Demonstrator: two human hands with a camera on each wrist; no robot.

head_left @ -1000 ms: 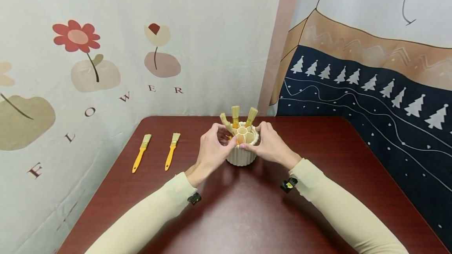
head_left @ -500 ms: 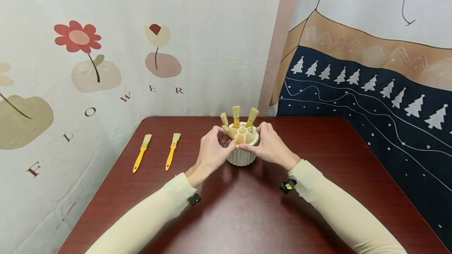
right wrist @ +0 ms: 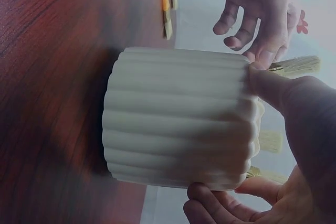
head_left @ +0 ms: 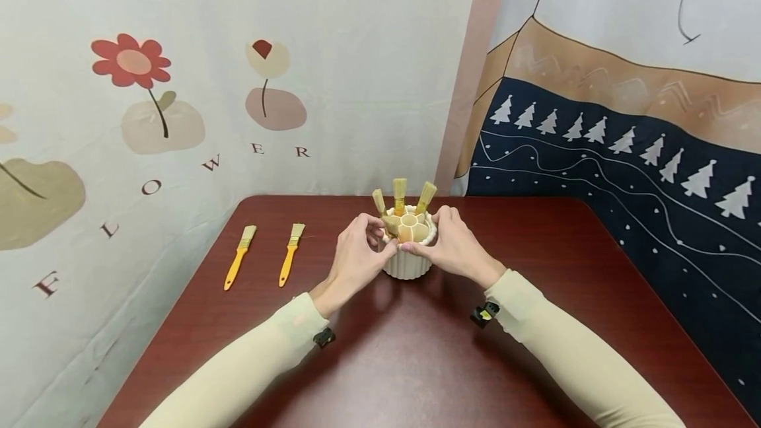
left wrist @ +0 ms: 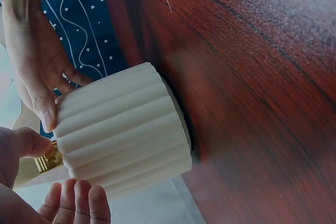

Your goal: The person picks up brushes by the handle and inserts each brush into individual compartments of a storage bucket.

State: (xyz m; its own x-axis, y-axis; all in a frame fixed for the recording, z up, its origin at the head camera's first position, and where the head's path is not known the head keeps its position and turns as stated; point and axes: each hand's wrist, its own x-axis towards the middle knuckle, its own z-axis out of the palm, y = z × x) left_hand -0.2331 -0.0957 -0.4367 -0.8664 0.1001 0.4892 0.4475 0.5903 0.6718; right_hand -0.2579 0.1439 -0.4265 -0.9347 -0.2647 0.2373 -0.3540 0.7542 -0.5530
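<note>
A white ribbed pot point(head_left: 407, 264) with several compartments stands mid-table. Three yellow-handled brushes point(head_left: 399, 190) stand upright in it, bristles up. My left hand point(head_left: 383, 235) is at the pot's left rim and pinches a fourth brush point(head_left: 390, 224), which sits low in a left compartment. In the left wrist view its gold ferrule point(left wrist: 50, 158) shows by my thumb. My right hand point(head_left: 441, 238) grips the pot's right rim, thumb at the front and fingers behind. The right wrist view shows the pot point(right wrist: 178, 124) side-on, with my left hand point(right wrist: 262, 14) beyond it.
Two more yellow-handled brushes point(head_left: 240, 257) point(head_left: 289, 254) lie side by side on the dark red table point(head_left: 416, 355) at the left. Printed cloth hangs behind the table point(head_left: 267, 71) and along its right side point(head_left: 624, 150).
The brush in my left hand has sunk lower into the pot, and my left fingers have closed in on the rim. My right hand and the pot have stayed put.
</note>
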